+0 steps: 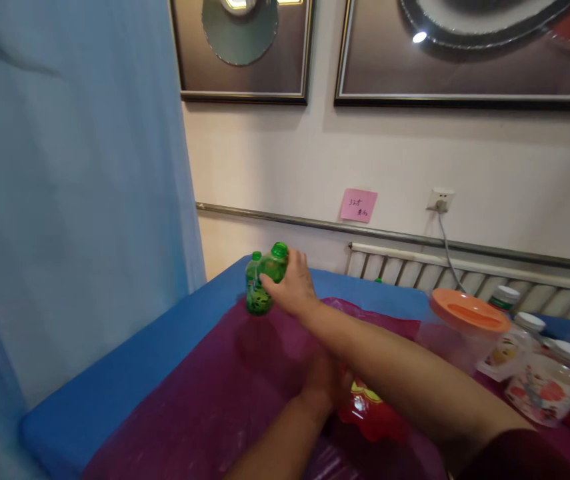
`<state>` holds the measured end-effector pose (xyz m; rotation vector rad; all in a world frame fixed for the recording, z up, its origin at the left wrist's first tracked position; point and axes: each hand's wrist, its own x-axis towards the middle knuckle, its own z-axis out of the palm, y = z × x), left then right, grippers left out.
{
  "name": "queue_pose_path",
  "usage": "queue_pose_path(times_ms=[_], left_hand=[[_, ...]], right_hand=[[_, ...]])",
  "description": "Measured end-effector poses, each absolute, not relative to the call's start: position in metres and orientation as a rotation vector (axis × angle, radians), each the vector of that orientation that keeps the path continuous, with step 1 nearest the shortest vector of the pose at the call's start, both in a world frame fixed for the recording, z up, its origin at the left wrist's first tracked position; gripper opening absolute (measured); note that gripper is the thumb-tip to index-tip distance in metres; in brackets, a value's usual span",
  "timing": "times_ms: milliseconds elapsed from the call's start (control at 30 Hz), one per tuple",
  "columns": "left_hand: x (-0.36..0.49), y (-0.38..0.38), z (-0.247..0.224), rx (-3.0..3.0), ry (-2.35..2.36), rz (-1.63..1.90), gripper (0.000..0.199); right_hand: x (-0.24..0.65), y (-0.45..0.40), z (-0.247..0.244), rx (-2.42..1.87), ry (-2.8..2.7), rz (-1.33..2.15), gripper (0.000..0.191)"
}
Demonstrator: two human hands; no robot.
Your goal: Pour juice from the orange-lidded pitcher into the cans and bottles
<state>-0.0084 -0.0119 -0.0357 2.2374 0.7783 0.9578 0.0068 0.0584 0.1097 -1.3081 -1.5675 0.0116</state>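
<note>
My right hand (pixel 295 283) is closed around the upper part of a green plastic bottle (pixel 275 265), which stands near the far left of the bed. Close beside it on the left is another green bottle (pixel 251 272) with a green cap. Lower down, my left hand (pixel 327 381) is blurred and partly behind my right forearm, so its fingers do not show clearly. It is next to a shiny red object (pixel 365 410) with a yellow pattern, partly covered by the same forearm; whether the hand grips it I cannot tell.
A purple plastic sheet (pixel 189 400) lies over the blue bed (pixel 115 367). At right stand a clear tub with an orange lid (pixel 469 310) and several white-lidded jars (pixel 547 390). A blue curtain (pixel 79 200) hangs at left; a radiator (pixel 395 267) and pipe run along the wall.
</note>
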Motion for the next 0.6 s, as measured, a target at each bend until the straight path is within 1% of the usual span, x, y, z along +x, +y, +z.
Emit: queue_pose_path(times_ms=[67, 133, 200, 233, 267, 300, 433, 600], left_hand=[[-0.012, -0.014, -0.029, 2.184, 0.807, 1.196, 0.044], [-0.017, -0.015, -0.021, 2.119, 0.880, 1.551, 0.039], [-0.020, -0.013, -0.014, 2.136, 0.923, 1.792, 0.052], [-0.021, -0.011, -0.012, 2.163, 0.927, 1.832, 0.060], [-0.020, -0.010, -0.010, 2.202, 0.904, 1.817, 0.065], [-0.018, -0.010, -0.009, 2.244, 0.857, 1.759, 0.066], [-0.008, -0.014, -0.009, 2.331, 0.648, 1.430, 0.059], [0.000, -0.021, -0.009, 2.343, 0.557, 1.226, 0.064]], right_hand=[[0.042, 0.028, 0.109, -1.198, -1.527, -0.129, 0.057], [0.075, -0.006, 0.102, -1.140, -1.500, -0.259, 0.057], [0.100, -0.039, 0.090, -1.132, -1.479, -0.352, 0.058], [0.110, -0.053, 0.082, -1.145, -1.476, -0.375, 0.059], [0.117, -0.066, 0.075, -1.166, -1.474, -0.383, 0.059], [0.122, -0.077, 0.068, -1.189, -1.471, -0.380, 0.059], [0.136, -0.106, 0.048, -1.272, -1.415, -0.335, 0.057], [0.147, -0.116, 0.039, -1.333, -1.339, -0.228, 0.058]])
